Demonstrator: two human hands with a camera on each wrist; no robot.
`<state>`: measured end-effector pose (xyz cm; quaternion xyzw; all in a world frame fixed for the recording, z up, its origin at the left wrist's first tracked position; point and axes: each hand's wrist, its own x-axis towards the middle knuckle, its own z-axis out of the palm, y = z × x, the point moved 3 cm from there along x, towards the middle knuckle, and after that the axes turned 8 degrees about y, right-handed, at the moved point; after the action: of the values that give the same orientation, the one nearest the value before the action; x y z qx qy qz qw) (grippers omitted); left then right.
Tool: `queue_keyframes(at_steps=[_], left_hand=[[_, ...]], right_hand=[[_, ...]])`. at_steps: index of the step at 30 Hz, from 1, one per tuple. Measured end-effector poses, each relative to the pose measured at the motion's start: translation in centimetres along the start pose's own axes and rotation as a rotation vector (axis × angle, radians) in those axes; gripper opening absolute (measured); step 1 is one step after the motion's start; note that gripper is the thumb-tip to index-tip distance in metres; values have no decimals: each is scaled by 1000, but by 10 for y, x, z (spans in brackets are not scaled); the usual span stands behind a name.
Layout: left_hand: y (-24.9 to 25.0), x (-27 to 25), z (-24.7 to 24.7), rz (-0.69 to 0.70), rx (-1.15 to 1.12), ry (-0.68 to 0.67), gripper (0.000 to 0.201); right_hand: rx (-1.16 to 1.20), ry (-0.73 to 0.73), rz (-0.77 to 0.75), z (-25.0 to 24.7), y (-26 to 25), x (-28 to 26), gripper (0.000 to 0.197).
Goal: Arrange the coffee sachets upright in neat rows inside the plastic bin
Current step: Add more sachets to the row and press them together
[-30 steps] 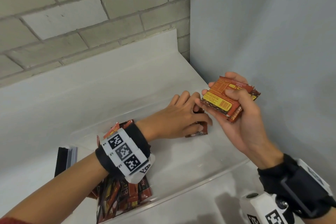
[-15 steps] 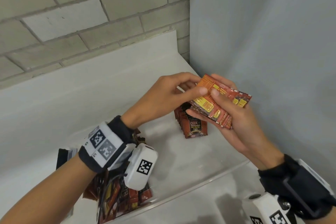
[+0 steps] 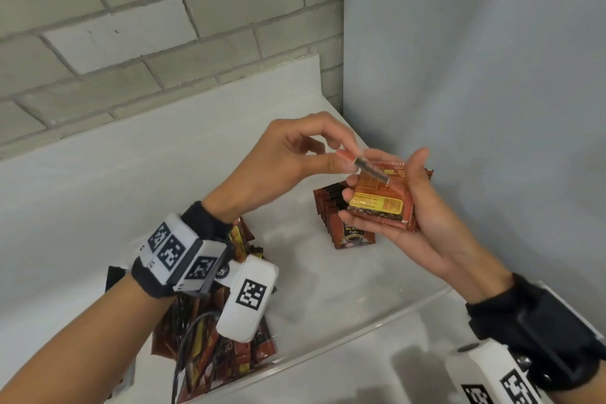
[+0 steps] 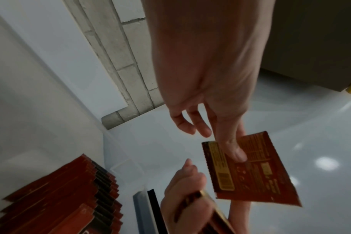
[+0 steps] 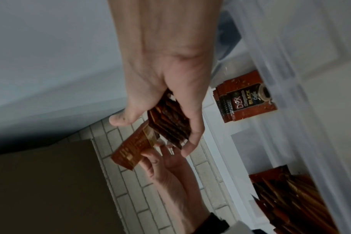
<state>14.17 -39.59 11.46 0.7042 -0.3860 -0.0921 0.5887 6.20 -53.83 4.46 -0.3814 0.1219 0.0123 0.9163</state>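
My right hand point(image 3: 383, 179) holds a small stack of red-orange coffee sachets point(image 3: 377, 207) flat in its curled fingers, above the right end of the clear plastic bin point(image 3: 360, 333). Just left of the stack, my left hand point(image 3: 342, 159) pinches a single sachet point(image 3: 367, 169), seen edge-on from the head and flat in the left wrist view point(image 4: 250, 171). Below both hands, a short row of sachets point(image 3: 344, 226) stands upright on the bin floor near its right wall. A loose pile of sachets point(image 3: 213, 357) fills the bin's left end, partly hidden by my left wrist.
The bin sits on a white counter in a corner, with a brick wall point(image 3: 131, 43) behind and a grey wall point(image 3: 475, 75) at the right. A flat black and grey object point(image 3: 113, 275) lies beside the bin's left end. Bare bin floor point(image 3: 311, 282) lies between row and pile.
My left hand lifted off the upright row in the bin, rose to the stack in my right hand and now pinches one sachet drawn from it. The right hand stayed about in place.
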Motion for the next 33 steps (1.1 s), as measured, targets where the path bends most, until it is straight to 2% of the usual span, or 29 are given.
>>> queue_keyframes(at_steps=[7,11,15,18,19,22,26,28,30,33], left_hand=[[-12,-4,3,0,78,-64,9],[-13,-5,2,-15,95,-56,16],[-9,-5,1,-100,132,22,43],[-7,-7,3,-224,41,78,22],[-6,-8,4,-253,30,71,23],[-6,-11,9,-249,46,-5,39],[-5,-10,9,-181,66,-44,25],[-7,-10,4,-169,82,-81,22],[-14,-12,3,-150,149,-188,23],[-30,-19,12,-100,354,-363,26]], right_hand=[[-43,10,51,-1,-5,-4,34],[-45,29,29,-2,-6,-3,35],[-16,40,-37,-3,-7,0,43],[-5,61,-79,-5,-8,1,47],[-6,63,-86,-5,-7,2,49],[-7,44,-101,-4,-6,1,52],[35,25,-142,-3,-7,1,48],[132,82,-193,-4,-10,3,48],[194,167,-271,-9,-12,4,46],[161,247,-335,-14,-13,4,34]])
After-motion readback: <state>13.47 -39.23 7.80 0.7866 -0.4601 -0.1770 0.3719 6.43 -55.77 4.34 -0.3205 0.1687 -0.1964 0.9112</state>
